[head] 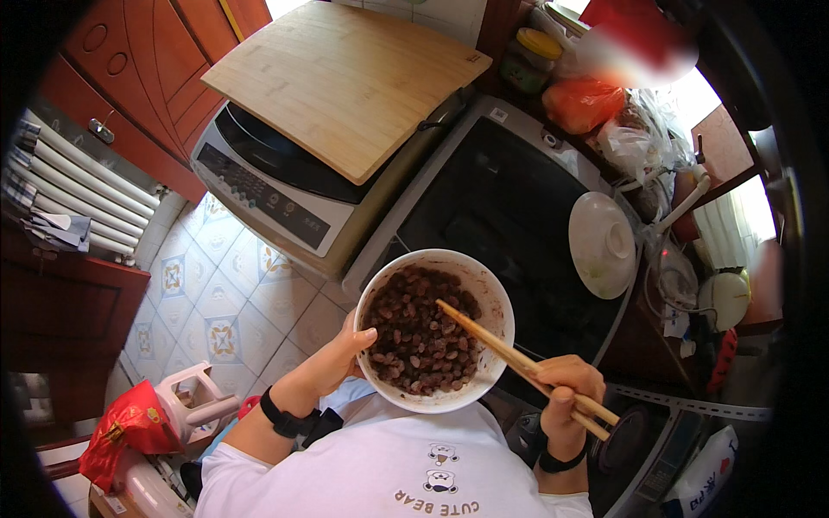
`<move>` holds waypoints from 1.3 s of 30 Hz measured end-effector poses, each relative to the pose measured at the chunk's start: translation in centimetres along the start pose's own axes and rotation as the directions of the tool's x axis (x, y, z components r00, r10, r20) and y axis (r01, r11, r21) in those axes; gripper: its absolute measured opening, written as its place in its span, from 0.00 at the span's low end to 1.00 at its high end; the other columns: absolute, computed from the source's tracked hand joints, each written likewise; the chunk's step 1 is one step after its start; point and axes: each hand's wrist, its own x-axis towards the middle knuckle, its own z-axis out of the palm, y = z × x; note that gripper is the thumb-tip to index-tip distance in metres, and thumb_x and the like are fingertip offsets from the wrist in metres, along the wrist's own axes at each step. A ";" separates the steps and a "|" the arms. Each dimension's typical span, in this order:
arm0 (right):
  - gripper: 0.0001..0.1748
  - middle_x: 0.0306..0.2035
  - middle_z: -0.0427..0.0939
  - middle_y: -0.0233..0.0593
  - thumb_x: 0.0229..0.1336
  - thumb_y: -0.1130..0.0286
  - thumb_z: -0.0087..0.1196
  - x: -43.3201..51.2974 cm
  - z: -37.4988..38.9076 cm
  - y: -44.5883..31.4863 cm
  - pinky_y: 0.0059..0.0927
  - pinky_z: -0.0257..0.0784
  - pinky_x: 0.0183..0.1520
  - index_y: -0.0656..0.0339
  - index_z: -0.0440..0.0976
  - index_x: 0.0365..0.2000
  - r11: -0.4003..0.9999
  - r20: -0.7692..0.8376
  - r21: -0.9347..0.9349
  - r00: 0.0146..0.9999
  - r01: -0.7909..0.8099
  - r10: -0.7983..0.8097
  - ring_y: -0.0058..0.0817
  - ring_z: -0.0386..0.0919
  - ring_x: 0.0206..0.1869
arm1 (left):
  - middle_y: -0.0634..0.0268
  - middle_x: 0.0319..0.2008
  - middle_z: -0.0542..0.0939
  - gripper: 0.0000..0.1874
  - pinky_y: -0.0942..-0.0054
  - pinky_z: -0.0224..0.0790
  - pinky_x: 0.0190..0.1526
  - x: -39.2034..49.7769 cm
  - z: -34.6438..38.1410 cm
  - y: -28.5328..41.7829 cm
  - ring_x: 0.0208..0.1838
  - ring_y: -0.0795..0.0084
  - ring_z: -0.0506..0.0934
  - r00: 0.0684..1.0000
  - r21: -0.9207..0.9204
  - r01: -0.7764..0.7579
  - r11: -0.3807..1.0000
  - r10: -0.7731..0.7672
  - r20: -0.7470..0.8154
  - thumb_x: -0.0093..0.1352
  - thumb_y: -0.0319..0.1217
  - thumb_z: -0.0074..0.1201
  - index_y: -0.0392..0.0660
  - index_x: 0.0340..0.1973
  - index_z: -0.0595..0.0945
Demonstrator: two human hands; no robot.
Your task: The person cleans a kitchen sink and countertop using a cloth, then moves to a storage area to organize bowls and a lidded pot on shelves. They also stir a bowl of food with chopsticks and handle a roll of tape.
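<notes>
A white bowl [499, 304] is held up in front of my chest, tilted toward me. Dark, wet-looking raisins [414, 330] fill much of it, and brown smears mark its inner wall. My left hand [355, 343] grips the bowl's left side, thumb over the rim and the other fingers hidden beneath. In my right hand [570, 392] is a pair of wooden chopsticks [499, 346], held close together. They cross the bowl's right rim, and their tips rest at the raisins.
Beyond the bowl stands a dark-topped appliance [479, 201] with a white lid [599, 259] on it. A wooden board [350, 78] lies over a washing machine [259, 201]. Plastic bags [635, 136] crowd the right side. At lower left are a red bag [133, 427] and a pinkish plastic item [194, 401].
</notes>
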 end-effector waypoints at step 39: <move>0.20 0.20 0.74 0.35 0.63 0.56 0.51 0.1 -1.9 1.1 0.20 0.62 0.21 0.63 0.74 0.26 0.984 -0.030 -0.118 0.991 -0.134 0.131 0.22 0.69 0.17 | 0.49 0.64 0.55 0.54 0.56 0.77 0.44 0.8 0.2 0.4 0.65 0.54 0.62 0.999 0.073 -0.024 0.997 0.025 -0.020 0.58 0.61 0.54 0.49 0.68 0.44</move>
